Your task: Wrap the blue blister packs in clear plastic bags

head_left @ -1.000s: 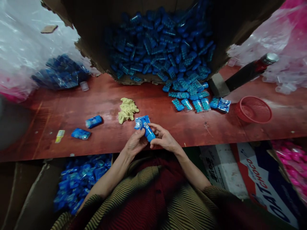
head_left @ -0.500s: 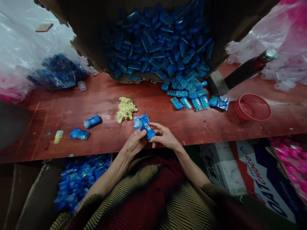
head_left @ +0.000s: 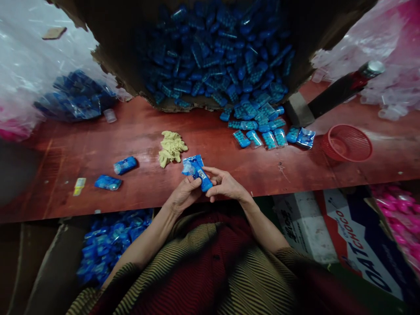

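Note:
Both of my hands hold a shiny blue packet (head_left: pixel 204 179) above the front edge of the red-brown table (head_left: pixel 216 140). My left hand (head_left: pixel 183 192) grips it from the left, thumb on top. My right hand (head_left: pixel 227 186) pinches its right side between thumb and fingers. A small printed label shows on the packet, and its crinkled top part points away from me. Just beyond lies a crumpled pale yellow heap (head_left: pixel 172 148), perhaps thin gloves. To the left rest two filled blue packets, one farther back (head_left: pixel 125 165) and one nearer (head_left: pixel 108 182).
A torn cardboard box (head_left: pixel 114 65) spills blue containers (head_left: pixel 252 113) of small balls onto the table. At right are a dark-handled hammer (head_left: pixel 334 100) and a red plastic basket (head_left: pixel 349 142). Blue packets (head_left: pixel 108 245) fill a box below left. A yellow label (head_left: pixel 79 186) lies at left.
The view has shifted slightly. Both hands keep hold of the blue packet in nearly the same position, with no other clear change.

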Available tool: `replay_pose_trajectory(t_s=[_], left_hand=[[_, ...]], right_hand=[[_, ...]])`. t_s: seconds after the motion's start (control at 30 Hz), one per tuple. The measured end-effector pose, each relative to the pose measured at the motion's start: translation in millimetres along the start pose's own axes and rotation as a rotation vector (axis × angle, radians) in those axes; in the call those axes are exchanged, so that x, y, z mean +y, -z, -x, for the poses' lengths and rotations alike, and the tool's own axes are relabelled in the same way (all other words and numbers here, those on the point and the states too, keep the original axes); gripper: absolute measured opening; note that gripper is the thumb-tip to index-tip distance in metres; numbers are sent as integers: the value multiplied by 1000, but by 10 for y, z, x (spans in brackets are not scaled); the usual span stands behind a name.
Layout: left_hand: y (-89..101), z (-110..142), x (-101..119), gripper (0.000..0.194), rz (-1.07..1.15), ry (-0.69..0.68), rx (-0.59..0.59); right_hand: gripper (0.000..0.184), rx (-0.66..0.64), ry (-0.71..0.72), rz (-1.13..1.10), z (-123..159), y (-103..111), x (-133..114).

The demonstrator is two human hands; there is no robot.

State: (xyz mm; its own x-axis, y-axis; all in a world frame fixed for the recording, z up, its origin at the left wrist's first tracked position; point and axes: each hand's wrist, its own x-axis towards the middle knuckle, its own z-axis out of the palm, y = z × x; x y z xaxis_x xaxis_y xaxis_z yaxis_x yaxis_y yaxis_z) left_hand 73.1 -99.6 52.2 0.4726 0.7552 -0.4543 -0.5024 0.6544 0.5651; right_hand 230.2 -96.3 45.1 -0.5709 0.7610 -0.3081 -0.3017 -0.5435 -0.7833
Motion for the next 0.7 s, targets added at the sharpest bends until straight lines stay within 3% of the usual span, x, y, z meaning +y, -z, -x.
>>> replay_pose_trajectory(t_s=[0.3,0.5,0.7], left_hand=[[-107,64,-71,30,-26,-7,40],[-144,80,-139,34,-62,-49,1],[-133,105,-47,40,-28,-22,-28]], right_hand=[[83,10,-54,83,68,0,-19],[74,44,-41,44,76,-7,16],[76,-27,-2,-37,44,63,63]])
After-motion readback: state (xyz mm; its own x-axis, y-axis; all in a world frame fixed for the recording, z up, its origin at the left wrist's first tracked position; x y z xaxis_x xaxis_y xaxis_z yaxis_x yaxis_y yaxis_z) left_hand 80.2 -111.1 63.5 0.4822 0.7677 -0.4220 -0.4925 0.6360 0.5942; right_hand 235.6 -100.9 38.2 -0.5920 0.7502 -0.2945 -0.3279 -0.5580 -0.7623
